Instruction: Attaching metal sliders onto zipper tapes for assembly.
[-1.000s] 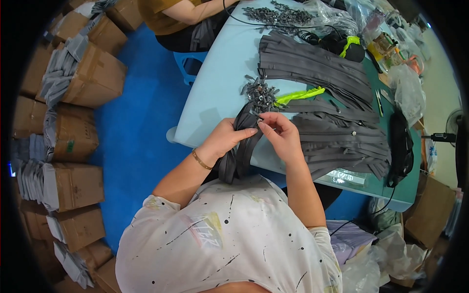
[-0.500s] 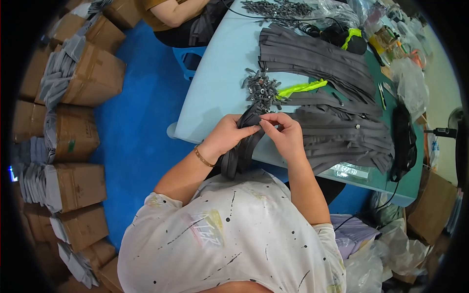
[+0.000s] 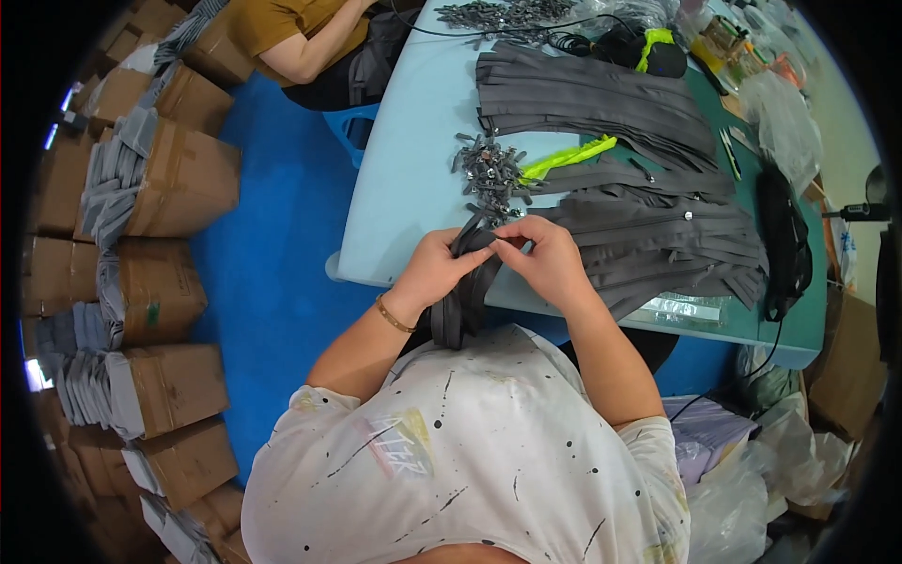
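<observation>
Person at the near edge of a pale blue and green table (image 3: pixel 399 160). Left hand (image 3: pixel 435 268) closed around a bundle of dark grey strips (image 3: pixel 455 315), which hangs below it, over the near edge. Right hand (image 3: pixel 545 260) has thumb and fingertips pinched on the bundle's upper end; any small part between them too small to make out. Just beyond the hands, a heap of small grey pieces (image 3: pixel 489 176), some with shiny metal. Beside it, touching, a neon yellow-green strip (image 3: pixel 575 158). More grey strips (image 3: pixel 592 99) spread to the right. A co-worker's arm (image 3: pixel 315 52) at upper left.
</observation>
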`<state>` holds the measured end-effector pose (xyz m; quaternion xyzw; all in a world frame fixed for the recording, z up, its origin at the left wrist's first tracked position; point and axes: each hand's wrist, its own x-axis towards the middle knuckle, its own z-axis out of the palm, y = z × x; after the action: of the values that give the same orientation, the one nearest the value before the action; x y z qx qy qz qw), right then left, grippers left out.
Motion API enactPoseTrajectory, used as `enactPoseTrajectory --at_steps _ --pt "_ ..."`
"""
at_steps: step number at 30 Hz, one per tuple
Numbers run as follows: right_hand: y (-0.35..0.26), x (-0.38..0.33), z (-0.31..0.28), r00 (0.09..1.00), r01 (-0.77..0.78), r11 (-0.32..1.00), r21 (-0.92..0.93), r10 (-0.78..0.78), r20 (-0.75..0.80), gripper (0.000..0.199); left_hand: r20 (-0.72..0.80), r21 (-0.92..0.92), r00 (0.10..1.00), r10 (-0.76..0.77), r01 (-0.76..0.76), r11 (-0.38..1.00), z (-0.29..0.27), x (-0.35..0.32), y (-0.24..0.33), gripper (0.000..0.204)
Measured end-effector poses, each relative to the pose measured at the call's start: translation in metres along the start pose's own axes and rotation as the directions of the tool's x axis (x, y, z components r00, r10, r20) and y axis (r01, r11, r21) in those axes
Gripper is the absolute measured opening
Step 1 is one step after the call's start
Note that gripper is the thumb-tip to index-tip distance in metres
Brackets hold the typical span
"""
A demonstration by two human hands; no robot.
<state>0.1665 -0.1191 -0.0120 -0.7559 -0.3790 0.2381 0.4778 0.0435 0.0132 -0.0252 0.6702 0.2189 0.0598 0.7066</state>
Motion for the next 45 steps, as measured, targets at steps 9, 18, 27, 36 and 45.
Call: enactPoseTrajectory --at_steps 9,18,27,36,45 --pt "-0.001 -0.005 -0.005 0.999 -0.041 0.995 0.089 0.044 -0.032 0.016 0.03 -0.035 1.0 0.004 -0.003 0.999 0.004 0.004 0.005 0.018" --pt "-0.011 -0.011 -0.022 0.989 0.147 0.861 0.488 -0.123 -0.08 0.011 -0.084 -0.037 0.944 0.319 -0.323 0.946 0.031 0.0 0.048 0.029" --pt "-0.021 -0.02 -0.107 0.753 0.385 0.743 0.547 0.089 -0.651 0.009 0.302 0.157 0.93 0.208 -0.264 0.952 0.054 0.035 0.073 0.025" --pt "0.1 -0.022 -0.286 0.462 0.085 0.994 0.071 0.023 -0.887 0.029 0.155 -0.007 0.977 0.144 -0.145 0.989 0.051 0.067 0.053 0.033" --pt "-0.024 -0.014 -0.074 0.972 0.086 0.984 0.158 -0.047 -0.232 0.018 0.328 -0.207 0.94 -0.092 0.166 0.964 0.035 0.032 0.038 0.029"
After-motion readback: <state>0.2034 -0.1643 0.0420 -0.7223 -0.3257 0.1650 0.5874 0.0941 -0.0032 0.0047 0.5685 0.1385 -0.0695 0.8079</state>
